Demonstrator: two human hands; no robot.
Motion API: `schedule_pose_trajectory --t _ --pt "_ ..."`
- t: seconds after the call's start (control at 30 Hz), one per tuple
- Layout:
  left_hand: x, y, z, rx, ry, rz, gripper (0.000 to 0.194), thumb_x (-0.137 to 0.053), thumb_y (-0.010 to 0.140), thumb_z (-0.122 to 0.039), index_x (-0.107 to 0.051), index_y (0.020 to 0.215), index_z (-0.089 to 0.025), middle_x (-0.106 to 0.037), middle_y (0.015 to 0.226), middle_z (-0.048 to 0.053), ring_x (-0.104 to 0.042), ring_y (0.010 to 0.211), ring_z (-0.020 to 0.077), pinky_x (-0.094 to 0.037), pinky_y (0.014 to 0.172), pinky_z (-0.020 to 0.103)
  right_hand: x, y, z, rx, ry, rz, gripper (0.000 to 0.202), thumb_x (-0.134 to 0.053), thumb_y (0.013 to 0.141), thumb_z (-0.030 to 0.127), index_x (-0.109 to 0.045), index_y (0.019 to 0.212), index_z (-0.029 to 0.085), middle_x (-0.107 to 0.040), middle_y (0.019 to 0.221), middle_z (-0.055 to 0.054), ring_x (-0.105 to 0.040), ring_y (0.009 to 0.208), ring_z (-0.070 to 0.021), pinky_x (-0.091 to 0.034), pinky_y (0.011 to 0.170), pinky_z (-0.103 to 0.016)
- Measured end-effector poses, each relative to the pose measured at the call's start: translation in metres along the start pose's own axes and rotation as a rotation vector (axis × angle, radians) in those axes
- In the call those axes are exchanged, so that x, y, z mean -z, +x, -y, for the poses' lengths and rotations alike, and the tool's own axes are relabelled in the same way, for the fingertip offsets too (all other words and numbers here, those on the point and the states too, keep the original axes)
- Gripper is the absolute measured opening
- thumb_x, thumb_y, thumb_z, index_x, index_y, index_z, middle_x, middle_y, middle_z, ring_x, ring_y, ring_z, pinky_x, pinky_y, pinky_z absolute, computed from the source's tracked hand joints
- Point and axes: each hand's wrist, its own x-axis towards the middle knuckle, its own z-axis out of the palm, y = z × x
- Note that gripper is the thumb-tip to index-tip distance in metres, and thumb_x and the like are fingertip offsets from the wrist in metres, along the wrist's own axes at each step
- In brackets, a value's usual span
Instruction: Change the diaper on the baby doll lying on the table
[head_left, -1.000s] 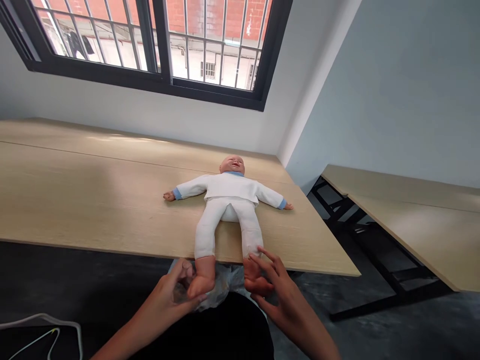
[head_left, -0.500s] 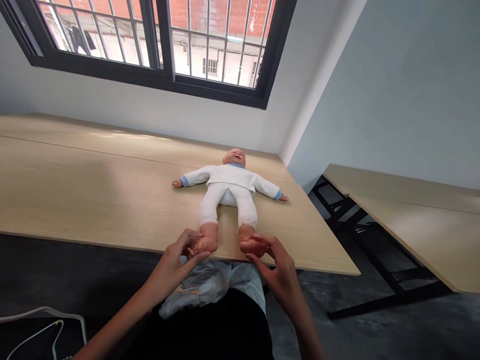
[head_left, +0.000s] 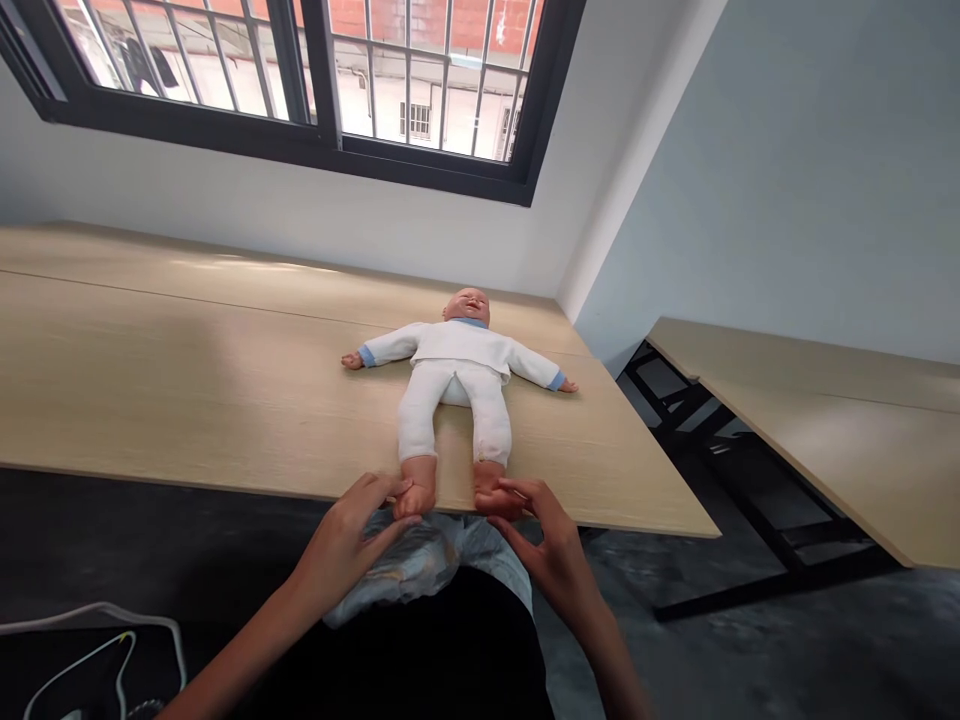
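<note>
A baby doll (head_left: 460, 345) in a white top and trousers with blue cuffs and collar lies on its back on the wooden table (head_left: 285, 410). Its arms are spread wide, and its bare feet are at the front edge nearest me. My left hand (head_left: 352, 535) grips the foot (head_left: 420, 478) on the left between thumb and fingers. Around the other foot (head_left: 490, 480), my right hand (head_left: 551, 545) is closed in the same way. Part of each foot is hidden by my fingers.
A barred window (head_left: 427, 90) is in the wall behind the table. On the right stands a second wooden table (head_left: 840, 440) with a black metal frame (head_left: 750, 590). White cables (head_left: 112, 615) are at the lower left, and crumpled translucent plastic (head_left: 390, 570) is below the table edge.
The doll's feet have come slightly closer to me, and its legs look straighter. My hands have stayed on the feet. The camera view has shifted a little.
</note>
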Motion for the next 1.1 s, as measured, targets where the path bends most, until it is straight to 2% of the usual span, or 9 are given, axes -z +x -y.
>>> schedule_pose_trajectory --t 0.33,0.47,0.53,0.6,0.67,0.73,0.83,0.93,1.1 --pt "-0.006 -0.003 -0.001 0.039 0.047 -0.034 0.023 -0.063 0.089 -0.043 -0.06 0.1 -0.022 -0.066 0.095 0.003 -0.064 0.09 0.0208 -0.051 0.08 0.031 0.004 -0.001 0.001 -0.064 0.015 0.03 0.035 -0.062 0.095 0.031 -0.051 0.127 0.025 -0.059 0.119 -0.009 -0.063 0.109 -0.0234 -0.058 0.091 -0.038" --pt "-0.003 -0.02 0.009 0.07 0.082 -0.206 0.03 -0.069 0.084 -0.047 -0.055 0.092 -0.022 -0.059 0.079 0.0 -0.058 0.071 0.0165 -0.05 0.07 0.028 0.012 -0.003 0.008 -0.008 -0.132 -0.054 0.045 -0.069 0.09 0.037 -0.049 0.128 0.024 -0.059 0.119 -0.01 -0.059 0.113 -0.0267 -0.057 0.091 -0.042" --pt "0.003 -0.031 0.015 0.027 0.083 -0.127 0.026 -0.068 0.085 -0.043 -0.055 0.081 -0.021 -0.055 0.07 -0.002 -0.054 0.063 0.0146 -0.047 0.065 0.026 0.019 -0.005 0.016 0.041 -0.196 -0.147 0.044 -0.07 0.089 0.037 -0.05 0.126 0.023 -0.059 0.115 -0.01 -0.059 0.111 -0.0266 -0.055 0.091 -0.042" --pt "0.009 -0.04 0.021 0.012 0.058 0.121 0.023 -0.066 0.086 -0.041 -0.06 0.078 -0.02 -0.06 0.071 0.0 -0.058 0.067 0.016 -0.048 0.065 0.025 0.026 -0.005 0.024 0.083 -0.221 -0.221 0.038 -0.069 0.091 0.033 -0.052 0.123 0.022 -0.06 0.111 -0.009 -0.06 0.106 -0.0246 -0.055 0.09 -0.04" --pt "0.013 -0.045 0.026 0.064 0.031 0.347 0.023 -0.071 0.082 -0.043 -0.069 0.09 -0.022 -0.069 0.09 0.004 -0.065 0.086 0.0214 -0.052 0.076 0.028 0.032 -0.004 0.031 0.114 -0.232 -0.285 0.031 -0.068 0.091 0.028 -0.054 0.119 0.022 -0.061 0.107 -0.008 -0.06 0.102 -0.0232 -0.054 0.087 -0.039" --pt "0.011 -0.047 0.034 0.132 0.019 0.446 0.04 -0.076 0.076 -0.041 -0.07 0.112 -0.027 -0.068 0.117 0.006 -0.062 0.111 0.0282 -0.05 0.093 0.035 0.035 -0.003 0.036 0.128 -0.235 -0.343 0.026 -0.067 0.092 0.024 -0.056 0.116 0.022 -0.062 0.103 -0.008 -0.06 0.1 -0.0227 -0.053 0.085 -0.038" --pt "-0.002 -0.048 0.047 0.172 0.011 0.468 0.041 -0.069 0.082 -0.031 -0.068 0.122 -0.028 -0.065 0.129 0.006 -0.057 0.123 0.0305 -0.044 0.105 0.037 0.035 -0.002 0.039 0.149 -0.214 -0.408 0.025 -0.066 0.091 0.019 -0.057 0.114 0.022 -0.063 0.099 -0.007 -0.06 0.096 -0.0229 -0.054 0.082 -0.04" --pt "-0.013 -0.046 0.054 0.182 -0.017 0.473 0.025 -0.056 0.089 -0.026 -0.073 0.107 -0.024 -0.07 0.117 0.008 -0.063 0.112 0.0279 -0.046 0.1 0.038 0.032 -0.003 0.042 0.184 -0.18 -0.439 0.026 -0.065 0.089 0.013 -0.058 0.112 0.023 -0.063 0.098 -0.007 -0.062 0.091 -0.0229 -0.056 0.078 -0.041" --pt "0.006 -0.033 0.026 0.273 -0.255 0.371 0.024 -0.05 0.093 -0.033 -0.069 0.09 -0.019 -0.073 0.091 0.005 -0.068 0.086 0.0207 -0.052 0.081 0.031 0.029 -0.006 0.049 0.201 -0.174 -0.457 0.029 -0.064 0.086 0.006 -0.059 0.109 0.023 -0.064 0.093 -0.005 -0.064 0.085 -0.021 -0.056 0.073 -0.037"
